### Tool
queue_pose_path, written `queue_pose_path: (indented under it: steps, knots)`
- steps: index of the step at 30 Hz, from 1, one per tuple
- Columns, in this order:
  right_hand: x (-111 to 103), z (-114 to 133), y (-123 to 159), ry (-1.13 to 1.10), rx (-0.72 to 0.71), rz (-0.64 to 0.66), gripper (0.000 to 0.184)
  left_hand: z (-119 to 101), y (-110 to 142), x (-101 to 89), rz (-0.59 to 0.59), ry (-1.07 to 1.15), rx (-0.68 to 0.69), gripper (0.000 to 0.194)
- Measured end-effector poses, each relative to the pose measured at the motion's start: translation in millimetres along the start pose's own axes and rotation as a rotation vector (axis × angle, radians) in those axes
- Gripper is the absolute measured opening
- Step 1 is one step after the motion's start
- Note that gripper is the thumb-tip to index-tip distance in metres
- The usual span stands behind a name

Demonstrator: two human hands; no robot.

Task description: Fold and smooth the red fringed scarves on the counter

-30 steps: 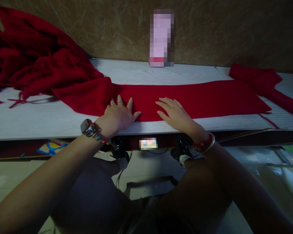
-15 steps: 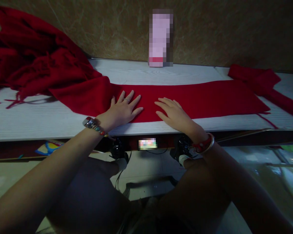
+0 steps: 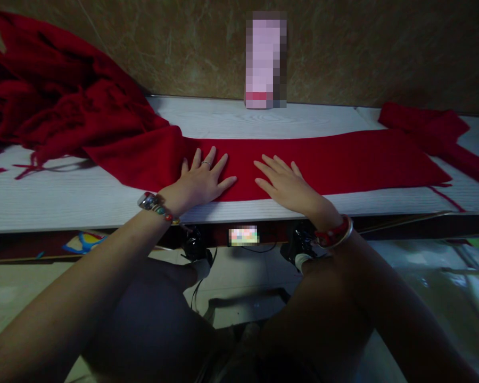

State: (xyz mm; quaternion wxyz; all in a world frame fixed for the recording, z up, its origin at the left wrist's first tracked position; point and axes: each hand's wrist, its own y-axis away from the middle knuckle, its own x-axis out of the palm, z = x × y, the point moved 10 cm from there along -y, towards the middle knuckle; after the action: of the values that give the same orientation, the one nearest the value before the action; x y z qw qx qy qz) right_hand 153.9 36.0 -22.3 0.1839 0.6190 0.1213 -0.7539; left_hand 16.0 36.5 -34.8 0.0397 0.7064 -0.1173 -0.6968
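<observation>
A red fringed scarf (image 3: 355, 162) lies as a long flat strip along the white wood-grain table (image 3: 64, 202). On its left part my left hand (image 3: 201, 178) rests palm down, fingers spread, a ring on one finger. My right hand (image 3: 283, 181) presses flat on the same cloth a short way to the right, its fingers also apart. Neither hand grips anything. At the far left a loose heap of red cloth (image 3: 104, 106) with fringes adjoins the strip, rumpled and partly out of view.
Another folded red piece (image 3: 423, 127) lies at the back right. A pixelated pink object (image 3: 261, 64) stands against the brown marbled wall (image 3: 183, 48). Below the table edge are my black shoes (image 3: 193, 242), a small pixelated item (image 3: 243, 235) and a blue, yellow and white packet (image 3: 83, 242).
The right hand's fingers have spread a little wider on the cloth. Both hands stay in nearly the same place, and the view has shifted slightly.
</observation>
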Motion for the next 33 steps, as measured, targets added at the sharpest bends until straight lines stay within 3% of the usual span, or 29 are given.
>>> queue_pose_path:
  steps: [6, 9, 12, 15, 18, 21, 24, 29, 33]
  knots:
    - [-3, -61, 19, 0.024, 0.157, 0.050, 0.052, -1, 0, 0.2, 0.012, 0.005, -0.001, 0.066]
    - [-13, -100, 32, 0.034, 0.272, -0.038, 0.053, 0, -2, 0.2, -0.005, 0.022, 0.014, 0.067]
    - [-25, -116, 39, 0.032, 0.294, -0.160, 0.055, -4, -4, -4.6, -0.055, 0.026, 0.076, 0.064]
    - [-29, -100, 34, 0.002, 0.224, -0.216, 0.056, -13, -7, -17.5, -0.165, 0.021, 0.144, 0.059]
    - [-25, -64, 19, -0.042, 0.118, -0.204, 0.055, -23, -11, -27.5, -0.243, 0.063, 0.175, 0.056]
    - [-16, -28, 3, -0.065, 0.029, -0.156, 0.055, -27, -16, -28.9, -0.256, 0.096, 0.147, 0.056]
    - [-8, -7, -8, -0.073, -0.015, -0.124, 0.055, -22, -19, -23.6, -0.225, 0.097, 0.076, 0.056]
    - [-4, -7, -8, -0.062, -0.049, -0.096, 0.052, -16, -19, -12.2, -0.139, 0.073, 0.042, 0.057]
    - [-6, -39, 4, -0.033, 0.001, -0.083, 0.050, -14, -20, -11.1, -0.141, 0.070, 0.050, 0.058]
